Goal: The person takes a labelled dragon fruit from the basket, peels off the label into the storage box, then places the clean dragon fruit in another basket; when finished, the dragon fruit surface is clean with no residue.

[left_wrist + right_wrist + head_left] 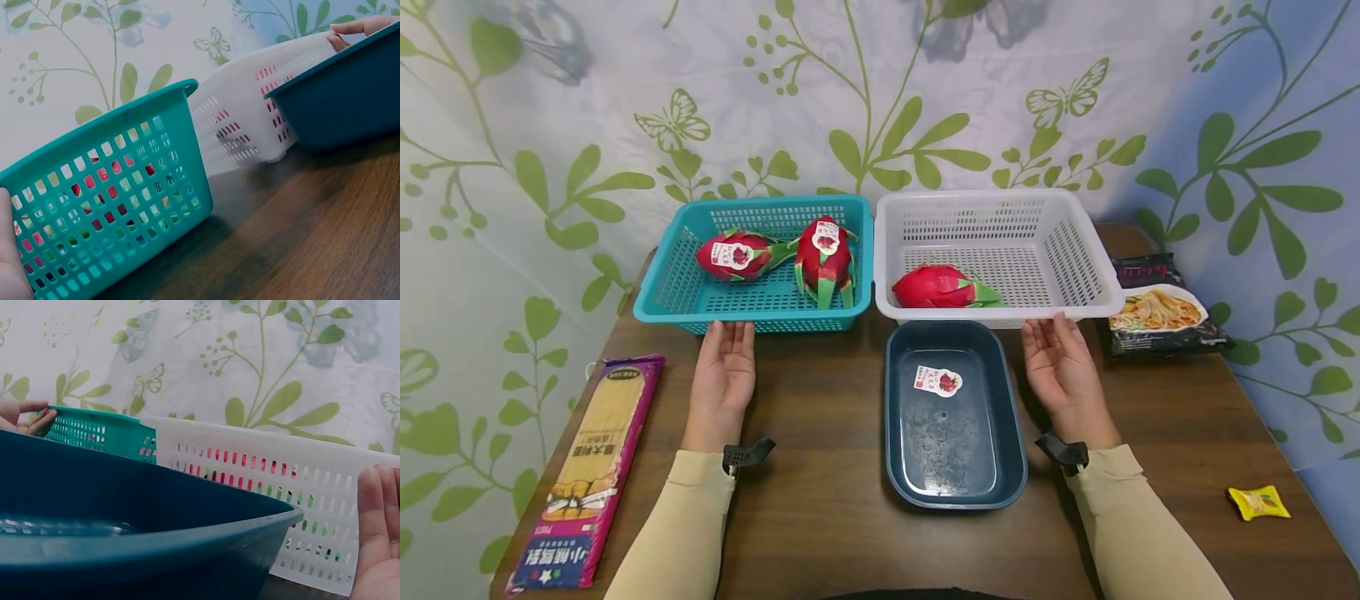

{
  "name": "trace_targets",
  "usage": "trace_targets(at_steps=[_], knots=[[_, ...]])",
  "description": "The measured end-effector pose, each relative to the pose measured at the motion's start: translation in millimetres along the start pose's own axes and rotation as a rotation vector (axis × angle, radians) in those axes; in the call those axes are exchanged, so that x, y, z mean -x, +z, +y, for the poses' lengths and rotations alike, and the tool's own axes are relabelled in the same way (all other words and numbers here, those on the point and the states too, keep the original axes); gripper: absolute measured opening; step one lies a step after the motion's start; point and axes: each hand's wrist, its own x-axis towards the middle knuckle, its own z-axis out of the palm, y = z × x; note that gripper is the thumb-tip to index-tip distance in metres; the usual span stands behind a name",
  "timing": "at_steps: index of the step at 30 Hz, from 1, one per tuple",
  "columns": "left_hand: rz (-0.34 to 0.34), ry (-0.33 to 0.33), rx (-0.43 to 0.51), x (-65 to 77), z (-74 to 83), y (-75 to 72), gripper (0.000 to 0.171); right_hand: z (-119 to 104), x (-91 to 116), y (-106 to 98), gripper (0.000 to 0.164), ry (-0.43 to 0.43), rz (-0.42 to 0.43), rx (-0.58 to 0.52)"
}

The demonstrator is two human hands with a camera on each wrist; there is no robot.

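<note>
My left hand lies palm up before the teal basket, its fingertips right at the front rim. Two red dragon fruits with paper labels, one on its side and one to its right, lie in that basket. Likewise palm up, my right hand has its extended fingers at the front rim of the white basket. One dragon fruit is in the white basket, at its front left. Both wrist views show fingers close against the basket walls.
A dark blue basin with a fruit label inside stands between my arms, before the white basket. Packaged pasta lies at the left edge. A black noodle packet is at the right, with a small yellow wrapped piece nearer me.
</note>
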Motion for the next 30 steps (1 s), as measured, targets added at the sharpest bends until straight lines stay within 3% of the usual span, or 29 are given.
trace_targets(at_steps=[2, 6, 10, 13, 16, 21, 26, 30], knots=[[-0.001, 0.009, -0.011, -1.1, -0.4, -0.2, 0.009, -1, 2, 2, 0.021, -0.039, 0.016, 0.155], [0.006, 0.031, -0.027, -2.9, -0.5, 0.2, 0.014, -6, 10, 12, 0.030, -0.109, 0.109, 0.570], [0.026, 0.050, -0.035, -3.3, 0.0, 0.7, 0.020, -14, 19, 30, 0.041, -0.035, 0.211, 0.894], [0.035, 0.044, -0.027, -3.2, 0.6, 0.7, 0.021, -17, 25, 47, 0.047, 0.024, 0.204, 1.127], [0.034, 0.038, -0.019, -3.1, 1.1, 0.0, 0.019, -12, 27, 68, 0.050, 0.035, 0.093, 1.389], [0.027, 0.053, -0.019, -2.5, 2.0, -1.6, 0.021, 13, 11, 110, 0.040, 0.045, -0.267, 1.790], [0.006, 0.063, -0.035, -3.6, 1.0, -1.7, 0.022, 56, -23, 158, 0.042, 0.096, -0.569, 1.948], [0.005, 0.056, -0.048, -4.6, -2.0, -1.2, 0.021, 96, -57, 188, 0.051, 0.092, -0.682, 1.987]])
